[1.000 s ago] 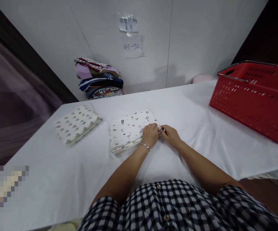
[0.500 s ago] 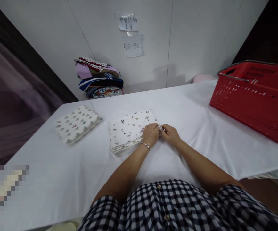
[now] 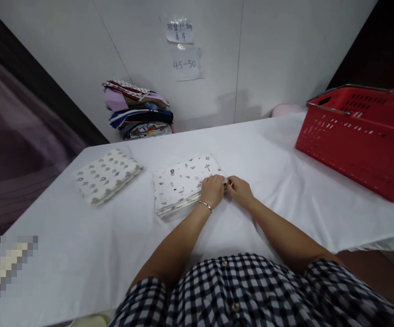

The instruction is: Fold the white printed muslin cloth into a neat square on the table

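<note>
A folded white cloth (image 3: 179, 185) with small printed plants and animals lies in several layers on the table in front of me. Over its front right corner rests my left hand (image 3: 213, 190), fingers curled down around the edge. My right hand (image 3: 240, 191) is right beside it, thumb and fingers pinching the cloth's right corner. The fingertips of both hands are partly hidden. To the left, apart from my hands, lies a second folded cloth (image 3: 110, 175), white with grey-green motifs.
A white cloth covers the table (image 3: 261, 150). At the right stands a red plastic basket (image 3: 353, 150) with a metal handle. Past the far edge is a pile of folded fabrics (image 3: 140, 111) against the wall. Paper signs (image 3: 184, 64) are taped above it.
The view has shifted slightly. Both hands stay at the right corner of the printed cloth, with only small finger movement of the right hand.
</note>
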